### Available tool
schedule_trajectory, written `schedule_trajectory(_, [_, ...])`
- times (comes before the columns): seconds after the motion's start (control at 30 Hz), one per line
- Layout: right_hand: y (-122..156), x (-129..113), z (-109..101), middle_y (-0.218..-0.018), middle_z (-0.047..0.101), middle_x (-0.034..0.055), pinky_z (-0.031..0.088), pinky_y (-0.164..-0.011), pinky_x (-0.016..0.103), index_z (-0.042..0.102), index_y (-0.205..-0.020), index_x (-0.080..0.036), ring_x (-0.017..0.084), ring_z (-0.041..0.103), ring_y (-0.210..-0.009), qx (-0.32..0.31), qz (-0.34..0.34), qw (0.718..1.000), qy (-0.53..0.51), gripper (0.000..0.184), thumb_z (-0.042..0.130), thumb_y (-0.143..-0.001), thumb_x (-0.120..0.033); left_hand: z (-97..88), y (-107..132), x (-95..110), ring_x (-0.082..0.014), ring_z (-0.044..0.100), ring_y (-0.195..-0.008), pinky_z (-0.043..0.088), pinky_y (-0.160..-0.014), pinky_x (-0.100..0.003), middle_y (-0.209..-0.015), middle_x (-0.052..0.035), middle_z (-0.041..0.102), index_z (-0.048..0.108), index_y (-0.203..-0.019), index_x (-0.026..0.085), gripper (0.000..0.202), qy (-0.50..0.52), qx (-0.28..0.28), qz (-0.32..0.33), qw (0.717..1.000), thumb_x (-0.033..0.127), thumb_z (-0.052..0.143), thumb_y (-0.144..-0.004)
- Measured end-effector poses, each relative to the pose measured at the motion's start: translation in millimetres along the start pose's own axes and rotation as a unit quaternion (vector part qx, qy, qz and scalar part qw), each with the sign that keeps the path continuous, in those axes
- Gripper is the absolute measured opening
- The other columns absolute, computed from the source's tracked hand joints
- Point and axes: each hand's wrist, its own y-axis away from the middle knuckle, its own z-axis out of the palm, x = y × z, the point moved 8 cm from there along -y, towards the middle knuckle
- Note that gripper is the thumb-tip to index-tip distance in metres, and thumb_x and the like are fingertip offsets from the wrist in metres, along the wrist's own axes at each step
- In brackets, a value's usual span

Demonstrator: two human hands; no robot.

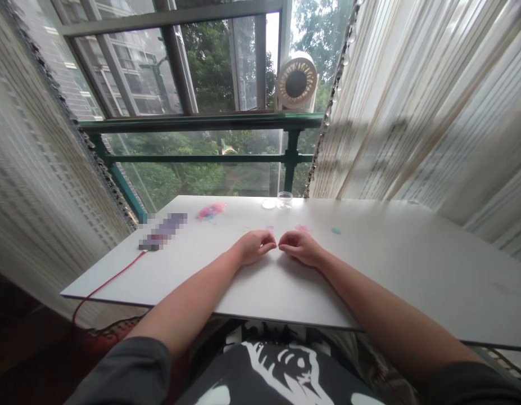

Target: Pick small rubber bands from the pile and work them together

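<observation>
Striped curtains (412,112) frame a window (137,73) above a white bench (390,270), where the left hand (255,247) and right hand (300,248) come almost tip to tip, a slight gap between them. Fingers curl inward; whether either pinches anything cannot be told. Both forearms (196,287) angle inward from the near side. Small pink pieces (303,228) lie just beyond the right hand, a turquoise piece (336,230) farther right, a pink-and-purple pile (211,211) at far left, a clear tub (284,201) at the far edge. Fine fingertip work appears in hand; the next move likely calls for a light, steady pinch.
</observation>
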Motion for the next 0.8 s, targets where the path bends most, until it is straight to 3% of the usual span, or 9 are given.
schedule_trajectory(0.53, [2,-2,-2,-0.053,0.051,-0.0034,0.033,-0.048,0.023,0.058,-0.074,-0.016,0.009,0.043,-0.048,-0.007,0.009,0.998,0.059,0.013,0.058,-0.072,-0.029,1.1,2,-1,-0.0111,0.051,-0.060,0.042,-0.059,-0.023,-0.069,-0.0006,0.062,0.062,-0.080,0.017,0.018,0.010,-0.006,-0.007,1.000,0.032,0.053,-0.080])
schedule_trajectory(0.8, [2,-1,-11,-0.056,0.052,-0.0022,0.035,-0.050,0.023,0.058,-0.073,-0.015,0.010,0.045,-0.051,0.003,0.014,0.997,0.081,0.011,0.058,-0.071,-0.026,-8.3,3,-18,-0.0109,0.051,-0.058,0.041,-0.058,-0.022,-0.070,-0.0006,0.065,0.062,-0.081,0.016,0.021,0.047,0.010,-0.062,0.997,0.033,0.049,-0.079])
